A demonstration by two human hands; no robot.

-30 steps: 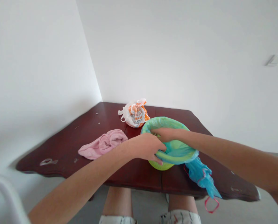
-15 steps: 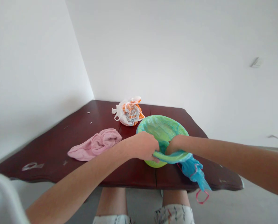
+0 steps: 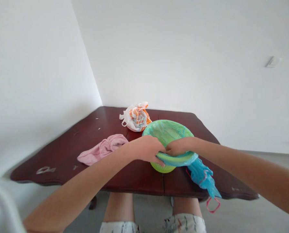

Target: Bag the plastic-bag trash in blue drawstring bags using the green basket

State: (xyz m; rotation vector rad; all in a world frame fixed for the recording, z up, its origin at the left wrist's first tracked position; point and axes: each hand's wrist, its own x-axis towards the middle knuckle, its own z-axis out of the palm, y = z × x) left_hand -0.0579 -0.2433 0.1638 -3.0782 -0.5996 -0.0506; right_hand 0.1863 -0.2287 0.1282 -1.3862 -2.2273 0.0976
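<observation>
A green plastic basket point(image 3: 165, 168) with meshed walls stands tilted toward me on the table, lined with a thin blue plastic bag point(image 3: 180, 160) folded over its near rim. My left hand point(image 3: 151, 149) is closed over the near-left rim, thumb outside, fingers inside. Just right of it, my right hand point(image 3: 179, 147) reaches in over the rim, its curled fingers against the bag lining; their tips are hidden. The bag's bunched blue end hangs outside at the right, with a pink drawstring loop point(image 3: 213, 205) dangling past the table edge.
On the dark red wooden table point(image 3: 139, 178), a folded pink towel point(image 3: 102, 151) lies at the left. A crumpled white and orange plastic bag point(image 3: 136, 117) sits behind the basket. White walls border the table's back and left. A white curved object point(image 3: 5, 200) shows at bottom left.
My right hand has moved left along the inside of the near rim, up close to my left hand. The left hand keeps its grip on the rim. The view has shifted slightly.
</observation>
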